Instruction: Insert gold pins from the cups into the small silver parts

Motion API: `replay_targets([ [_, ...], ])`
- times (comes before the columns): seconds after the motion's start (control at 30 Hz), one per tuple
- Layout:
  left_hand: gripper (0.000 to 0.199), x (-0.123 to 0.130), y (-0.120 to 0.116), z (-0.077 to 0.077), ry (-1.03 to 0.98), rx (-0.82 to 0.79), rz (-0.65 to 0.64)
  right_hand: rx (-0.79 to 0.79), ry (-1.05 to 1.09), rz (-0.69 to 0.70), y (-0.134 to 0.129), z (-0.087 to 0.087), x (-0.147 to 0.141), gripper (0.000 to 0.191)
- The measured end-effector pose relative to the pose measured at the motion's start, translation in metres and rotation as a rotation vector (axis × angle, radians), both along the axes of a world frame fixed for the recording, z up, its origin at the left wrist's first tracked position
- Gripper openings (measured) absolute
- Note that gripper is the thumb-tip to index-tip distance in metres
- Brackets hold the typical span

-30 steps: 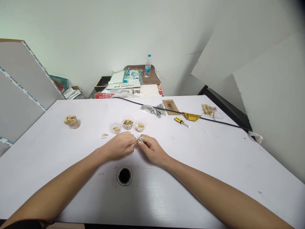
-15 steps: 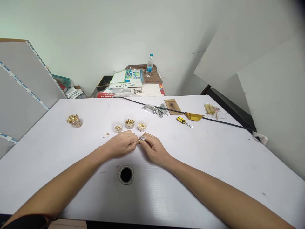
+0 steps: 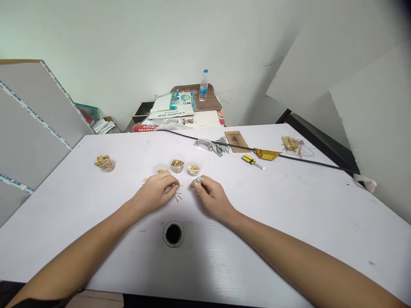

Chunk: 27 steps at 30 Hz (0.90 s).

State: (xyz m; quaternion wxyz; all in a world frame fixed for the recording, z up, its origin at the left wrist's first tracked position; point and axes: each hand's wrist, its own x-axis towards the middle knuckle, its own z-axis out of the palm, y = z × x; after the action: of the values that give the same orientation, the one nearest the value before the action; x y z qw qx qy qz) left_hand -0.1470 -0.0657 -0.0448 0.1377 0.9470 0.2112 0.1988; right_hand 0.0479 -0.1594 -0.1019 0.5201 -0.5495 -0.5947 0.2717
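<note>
My left hand (image 3: pixel 157 191) pinches a thin brass pin (image 3: pixel 180 185) that sticks out to the right of its fingertips. Below those fingertips, several loose brass pins (image 3: pixel 178 197) lie on the white table. My right hand (image 3: pixel 212 196) is closed on a small silvery piece (image 3: pixel 198 180), whose details are too small to make out. The two hands are apart. Just beyond them stand small clear cups of brass parts: a middle cup (image 3: pixel 177 166), a right cup (image 3: pixel 193 170) and a left cup (image 3: pixel 161 170) partly hidden by my left hand.
A cup of long brass pins (image 3: pixel 105 163) stands far left. A yellow-black screwdriver (image 3: pixel 253 161), brown board (image 3: pixel 236 141), silvery pieces (image 3: pixel 221 146) and gold piece (image 3: pixel 267 154) lie at the back right, along a black cable (image 3: pixel 308 161). A round hole (image 3: pixel 174 234) opens nearer me.
My hands have come apart; my left hand has moved left. Loose pins now show on the table below its fingertips. The view has shifted slightly.
</note>
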Motion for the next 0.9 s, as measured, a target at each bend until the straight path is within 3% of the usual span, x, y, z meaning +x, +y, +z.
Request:
replay_targets([
  [0.13,0.025,-0.007,-0.003,-0.019,0.212,-0.002,0.076,-0.032,0.048,-0.007,0.001,-0.001,0.001,0.028],
  [0.23,0.028,-0.004,-0.006,-0.019,0.335,0.025,0.089,-0.025,0.064,0.004,0.001,-0.001,0.002,0.029],
  [0.3,0.029,0.000,-0.006,-0.005,0.381,0.084,0.076,-0.015,0.077,0.004,0.002,-0.002,0.002,0.029],
  [0.4,0.028,0.012,0.007,0.033,0.352,0.218,0.045,-0.014,0.091,-0.001,0.002,-0.002,0.002,0.030],
  [0.5,0.024,0.032,0.036,0.068,0.310,0.323,0.067,-0.025,0.087,0.012,0.003,-0.003,0.002,0.032],
  [0.57,0.019,0.048,0.057,0.077,0.380,0.342,0.023,-0.022,0.071,0.027,0.004,-0.003,0.001,0.033],
  [0.7,0.013,0.074,0.087,0.064,0.679,0.246,0.042,-0.010,0.030,0.073,0.004,-0.002,0.001,0.033],
  [0.8,0.015,0.081,0.094,0.047,0.678,0.166,0.069,0.003,0.004,0.100,0.003,-0.001,0.001,0.033],
  [0.9,0.016,0.079,0.094,0.041,0.618,0.131,0.068,0.013,0.000,0.123,0.003,-0.001,0.001,0.033],
])
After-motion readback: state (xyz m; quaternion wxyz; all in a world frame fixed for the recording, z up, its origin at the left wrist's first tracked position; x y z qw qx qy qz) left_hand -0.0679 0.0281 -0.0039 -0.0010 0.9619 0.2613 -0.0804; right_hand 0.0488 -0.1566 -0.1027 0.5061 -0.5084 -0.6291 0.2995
